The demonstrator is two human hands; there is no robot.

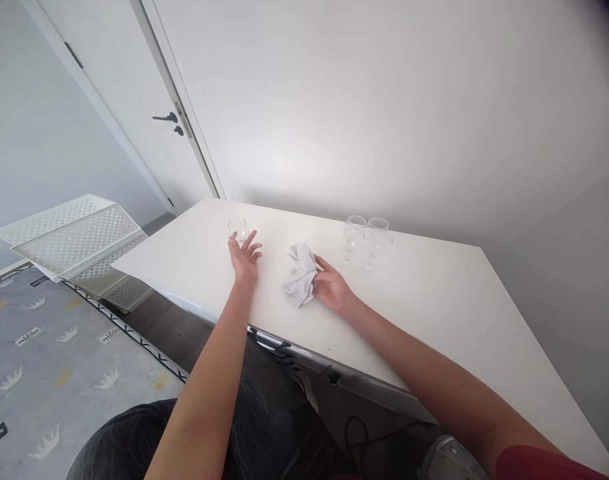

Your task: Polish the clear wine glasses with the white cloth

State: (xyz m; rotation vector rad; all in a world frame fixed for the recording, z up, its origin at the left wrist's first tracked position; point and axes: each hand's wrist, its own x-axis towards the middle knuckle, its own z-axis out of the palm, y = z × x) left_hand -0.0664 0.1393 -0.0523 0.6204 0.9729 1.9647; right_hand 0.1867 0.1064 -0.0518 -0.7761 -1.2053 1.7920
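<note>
Surface (pixel 424 293) in plain white runs along a pale wall (pixel 384 100), its far edge close to it and its right side narrowing off toward the lower corner. At the upper left is a white door (pixel 114 87) with a black handle (pixel 165 117). Below it, white perforated panels (pixel 79 233) stand beside the surface's left end, over a dark floor (pixel 169 327). A grey mattress (pixel 84 360) fills the lower left, printed with white crowns and yellow marks; its small labels (pixel 28 336) appear to read "PRESTIGE", one of them cut off by the picture's edge.

On the surface, the right hand (pixel 331 287) has its grip closed on a crumpled white cloth (pixel 300 273), near the middle. The left hand (pixel 245 260) has its grip apart, palm up and fingers spread, just before a clear glass (pixel 239 229); whether the thumb touches it I cannot tell. Four stemmed glasses (pixel 354 235) stand grouped beyond the right hand, toward the wall.
</note>
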